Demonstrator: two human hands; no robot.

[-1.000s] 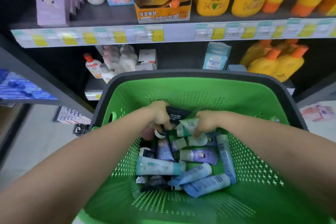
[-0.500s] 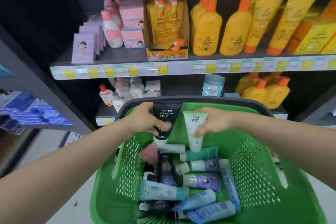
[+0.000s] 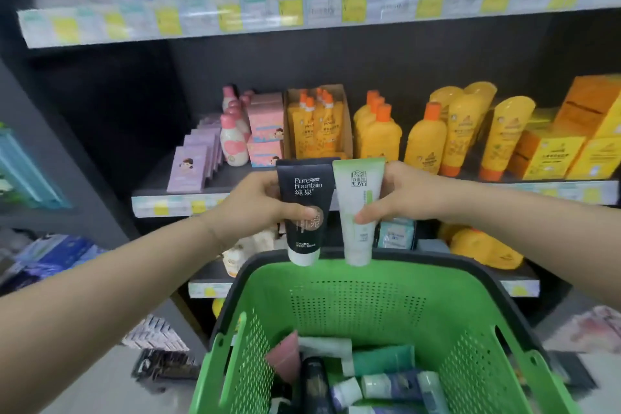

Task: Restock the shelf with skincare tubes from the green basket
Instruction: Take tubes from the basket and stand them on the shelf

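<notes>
Shop aisle, dark shelf (image 3: 228,180) part-stocked with bottles (image 3: 425,144): above the basket (image 3: 353,306) far rim the left hand (image 3: 263,203) grips a black tube (image 3: 302,185), the right hand (image 3: 401,195) a green tube (image 3: 358,185), mid-body, caps down; judged light, soft, slick, best held near the stiffer crimp.

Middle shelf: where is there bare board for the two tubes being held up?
Bare board on the middle shelf lies in front of the purple boxes and pink boxes, behind the price strip; a dark gap also lies left of the purple boxes. From the pink bottles rightward to the orange boxes goods stand packed.
</notes>
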